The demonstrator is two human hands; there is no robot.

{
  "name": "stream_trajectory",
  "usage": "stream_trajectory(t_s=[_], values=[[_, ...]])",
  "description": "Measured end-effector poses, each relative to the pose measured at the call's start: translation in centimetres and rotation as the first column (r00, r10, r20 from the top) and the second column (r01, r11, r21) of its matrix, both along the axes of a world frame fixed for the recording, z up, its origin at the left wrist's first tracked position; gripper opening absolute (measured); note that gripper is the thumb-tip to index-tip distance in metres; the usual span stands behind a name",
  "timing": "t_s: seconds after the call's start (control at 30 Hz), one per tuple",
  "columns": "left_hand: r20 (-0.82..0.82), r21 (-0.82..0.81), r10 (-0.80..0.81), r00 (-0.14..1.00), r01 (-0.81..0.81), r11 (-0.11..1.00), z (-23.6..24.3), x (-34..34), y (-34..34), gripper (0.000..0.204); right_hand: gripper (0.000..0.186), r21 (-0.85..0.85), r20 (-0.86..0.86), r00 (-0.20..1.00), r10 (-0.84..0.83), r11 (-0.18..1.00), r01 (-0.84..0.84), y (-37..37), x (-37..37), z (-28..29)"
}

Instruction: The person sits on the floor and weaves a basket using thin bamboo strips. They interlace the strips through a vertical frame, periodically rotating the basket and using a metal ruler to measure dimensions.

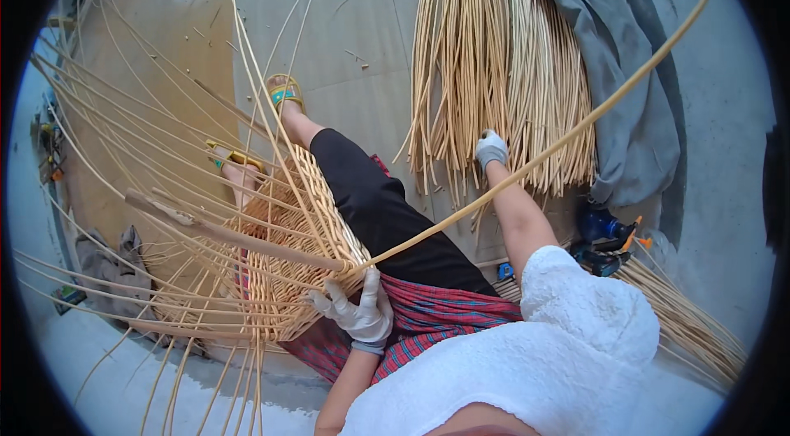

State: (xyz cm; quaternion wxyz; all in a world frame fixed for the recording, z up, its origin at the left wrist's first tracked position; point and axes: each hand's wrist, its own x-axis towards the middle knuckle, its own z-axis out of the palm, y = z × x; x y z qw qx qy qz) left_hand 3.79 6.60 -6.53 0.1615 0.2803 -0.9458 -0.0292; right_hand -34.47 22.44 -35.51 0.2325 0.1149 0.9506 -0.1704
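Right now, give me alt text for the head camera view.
Seated person's gloved left hand steadies a half-woven rattan basket on their lap, while the gloved right hand reaches into a bundle of loose canes on the floor, partly under a grey cloth.

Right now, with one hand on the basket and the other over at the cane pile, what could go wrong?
1. The long cane arcs under tension from the basket; it may spring loose, since the left hand only presses near its woven end.
2. The right hand reaches far into the bundle; pulling one cane could drag others out.
3. Loose upright canes fan out and could snag.
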Motion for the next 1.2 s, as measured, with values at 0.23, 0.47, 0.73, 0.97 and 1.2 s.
stream_trajectory(t_s=[0.23, 0.47, 0.73, 0.97, 1.2], values=[[-0.068, -0.045, -0.023, 0.997, 0.020, 0.999, -0.1, -0.5, -0.3, 0.035, 0.040, -0.174, 0.056, 0.984, 0.166, 0.973, -0.154, 0.9, -2.3, -2.8], [-0.059, -0.044, -0.031, 0.998, 0.029, 0.999, -0.1, 0.1, -0.2, 0.039, 0.037, -0.031, 0.073, 0.973, 0.220, 0.975, -0.218, -0.9, -3.0, -3.7], [-0.081, -0.042, -0.010, 0.997, 0.007, 0.999, -0.4, 0.2, 0.2, 0.036, 0.029, -0.186, -0.191, 0.980, -0.060, 0.982, 0.024, -3.0, -0.2, 3.5], [-0.053, 0.149, 0.033, 0.998, -0.025, 0.989, 2.4, -0.4, 0.9, 0.033, 0.011, -0.894, 0.356, 0.886, 0.297, 0.384, 0.231, -1.9, 8.0, 15.5], [-0.286, 0.950, 0.348, 0.893, 0.311, -0.016, 10.2, 2.4, -4.2, 0.037, 0.036, -0.776, 0.375, 0.010, 0.927, 0.309, 0.550, -4.2, 22.5, 36.3]])
